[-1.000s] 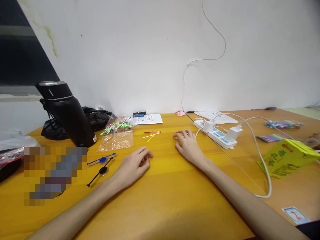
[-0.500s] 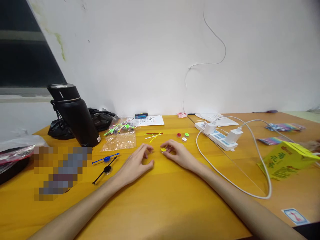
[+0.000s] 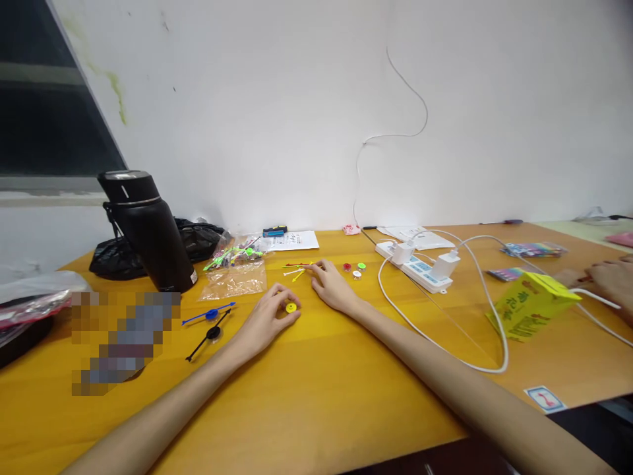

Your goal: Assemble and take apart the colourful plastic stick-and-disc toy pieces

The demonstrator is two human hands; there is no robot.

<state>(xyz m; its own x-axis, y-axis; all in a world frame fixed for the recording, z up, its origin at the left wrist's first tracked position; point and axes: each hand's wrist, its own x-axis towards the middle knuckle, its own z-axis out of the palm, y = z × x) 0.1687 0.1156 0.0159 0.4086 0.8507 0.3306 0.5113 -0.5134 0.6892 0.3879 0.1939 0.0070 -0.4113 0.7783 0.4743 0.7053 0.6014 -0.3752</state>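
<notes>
A small yellow round piece [image 3: 291,307] sits between the thumb and curled fingers of my left hand [image 3: 264,323], which is closed lightly around it. My right hand [image 3: 330,285] reaches farther forward, fingers apart and fingertips by the thin arrow pointers, with nothing visible in its grasp. Among these pointers are a yellow arrow [image 3: 298,274] and a red arrow [image 3: 295,265]. To the right of that hand lie a red disc [image 3: 347,267], a green disc [image 3: 361,266] and a white disc [image 3: 357,275]. Left of my left forearm rest a blue spinner [image 3: 211,315] and a black spinner [image 3: 213,333].
A black flask [image 3: 151,231] stands at the left. Behind lies a plastic bag of coloured parts [image 3: 235,257]. A power strip [image 3: 415,269] with looping white cables and a yellow box [image 3: 531,307] occupy the right. Another person's hand [image 3: 613,284] shows at the right edge.
My right hand has left the yellow piece and moved forward to the arrow pointers. The yellow piece is now at my left hand's fingers. The view has turned slightly right.
</notes>
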